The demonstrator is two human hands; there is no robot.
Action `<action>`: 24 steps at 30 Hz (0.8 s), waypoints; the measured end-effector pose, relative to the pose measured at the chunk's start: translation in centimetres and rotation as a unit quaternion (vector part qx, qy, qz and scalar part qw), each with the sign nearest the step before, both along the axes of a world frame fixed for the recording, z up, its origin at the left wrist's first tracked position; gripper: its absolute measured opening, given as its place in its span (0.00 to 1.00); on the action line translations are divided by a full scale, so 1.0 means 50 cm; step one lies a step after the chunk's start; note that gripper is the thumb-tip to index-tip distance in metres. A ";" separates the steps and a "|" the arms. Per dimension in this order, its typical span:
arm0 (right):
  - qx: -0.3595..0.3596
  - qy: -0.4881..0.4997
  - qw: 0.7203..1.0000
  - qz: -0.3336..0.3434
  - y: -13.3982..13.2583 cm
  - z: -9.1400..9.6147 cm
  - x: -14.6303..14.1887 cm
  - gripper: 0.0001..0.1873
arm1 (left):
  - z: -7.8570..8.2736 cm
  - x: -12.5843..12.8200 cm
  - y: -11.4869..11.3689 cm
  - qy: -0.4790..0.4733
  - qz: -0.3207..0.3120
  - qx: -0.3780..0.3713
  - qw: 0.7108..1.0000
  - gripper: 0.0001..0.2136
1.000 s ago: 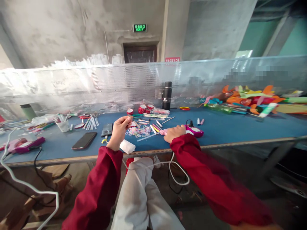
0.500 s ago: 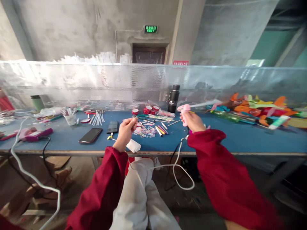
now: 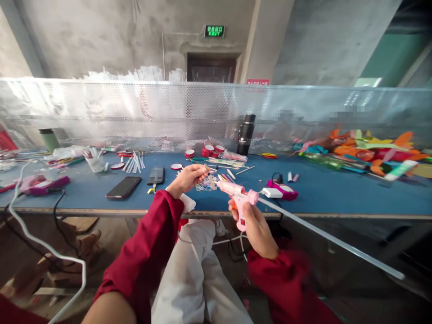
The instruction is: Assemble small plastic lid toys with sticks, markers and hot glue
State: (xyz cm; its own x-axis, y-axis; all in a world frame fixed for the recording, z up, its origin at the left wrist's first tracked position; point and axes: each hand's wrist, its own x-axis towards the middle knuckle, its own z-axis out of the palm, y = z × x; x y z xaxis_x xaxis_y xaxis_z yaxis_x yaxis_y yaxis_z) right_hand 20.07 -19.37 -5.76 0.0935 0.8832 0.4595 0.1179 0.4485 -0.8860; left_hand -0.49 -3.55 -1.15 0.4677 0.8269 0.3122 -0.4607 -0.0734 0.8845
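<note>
In my right hand (image 3: 259,230) is a pink hot glue gun (image 3: 240,204), my fingers wrapped round its handle. A long translucent glue stick (image 3: 332,239) juts from its back, slanting down to the right. The nozzle points left at a small flat wooden stick (image 3: 211,181), which my left hand (image 3: 189,178) pinches between thumb and fingers. I cannot tell whether nozzle and wood touch. Beneath them on the blue table lies a pile of thin coloured loops (image 3: 203,185), partly hidden by my left hand. A white roll (image 3: 188,203) lies by my left wrist.
Two phones, one black (image 3: 123,187) and one on a cable (image 3: 156,175), lie to the left. A black flask (image 3: 246,135) stands behind, near red tape rolls (image 3: 208,150). A purple power strip (image 3: 286,191) sits right of the glue gun. Colourful foam shapes (image 3: 371,153) heap at far right.
My right hand has brought the glue gun down and left, its nozzle now toward my left hand. My left hand has shifted right with the wooden stick.
</note>
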 end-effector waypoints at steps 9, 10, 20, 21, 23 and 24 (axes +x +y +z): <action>-0.012 -0.047 0.998 -0.025 0.003 -0.023 -0.010 0.32 | -0.044 -0.006 0.014 0.016 -0.020 -0.029 0.999 0.19; -0.011 -0.052 0.998 -0.029 0.005 -0.026 -0.011 0.32 | -0.047 -0.007 0.017 0.018 -0.022 -0.029 0.999 0.19; -0.014 -0.069 0.997 -0.043 0.017 -0.026 -0.019 0.32 | -0.055 -0.008 0.028 0.026 -0.032 -0.020 0.999 0.19; -0.013 -0.074 0.996 -0.043 0.017 -0.027 -0.018 0.32 | -0.054 -0.008 0.027 0.027 -0.032 -0.019 0.999 0.19; -0.014 -0.084 0.995 -0.045 0.018 -0.028 -0.016 0.31 | -0.052 -0.008 0.025 0.026 -0.031 -0.020 0.999 0.19; -0.016 -0.088 0.995 -0.046 0.018 -0.029 -0.015 0.32 | -0.052 -0.008 0.024 0.026 -0.031 -0.020 0.999 0.18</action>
